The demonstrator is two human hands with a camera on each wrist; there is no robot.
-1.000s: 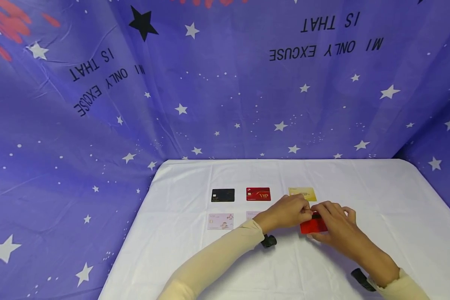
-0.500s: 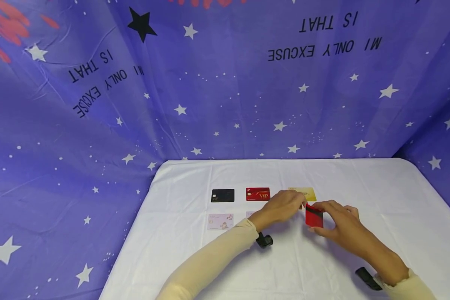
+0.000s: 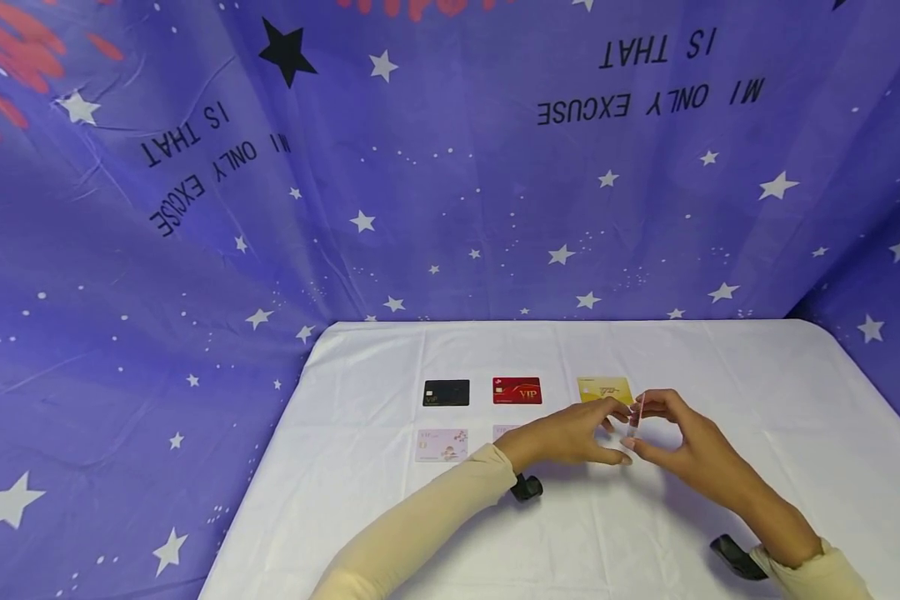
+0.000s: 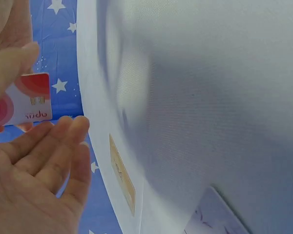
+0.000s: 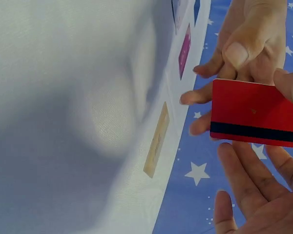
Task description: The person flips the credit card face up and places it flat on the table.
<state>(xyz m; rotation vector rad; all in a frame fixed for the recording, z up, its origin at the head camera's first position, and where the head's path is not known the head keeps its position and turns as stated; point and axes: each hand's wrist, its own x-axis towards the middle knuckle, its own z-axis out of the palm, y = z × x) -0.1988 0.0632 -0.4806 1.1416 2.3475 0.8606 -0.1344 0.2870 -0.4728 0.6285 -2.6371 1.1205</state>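
Observation:
A bank card with a chip [image 4: 34, 102] on its white and red front is held above the table. Its plain red back with a black stripe shows in the right wrist view. My right hand [image 3: 693, 450] pinches this card between thumb and fingertips, nearly edge-on to the head camera. Close on its other side is my left hand [image 3: 570, 433], thumb and fingers spread apart. Whether those left fingertips touch the card cannot be told. Just beyond the hands lies a gold card [image 3: 600, 389]; a pale pink card [image 3: 503, 431] is partly hidden by the left wrist.
On the white tablecloth [image 3: 360, 517], a black card [image 3: 446, 392] and a red VIP card [image 3: 517, 391] line up with the gold one. Nearer lies a lavender card [image 3: 441, 446]. A purple star-patterned curtain [image 3: 450, 208] hangs behind and at the sides.
The held card has turned from showing its red back to standing nearly edge-on. My left fingers have come off their pinch at its edge and spread, with the thumb lower.

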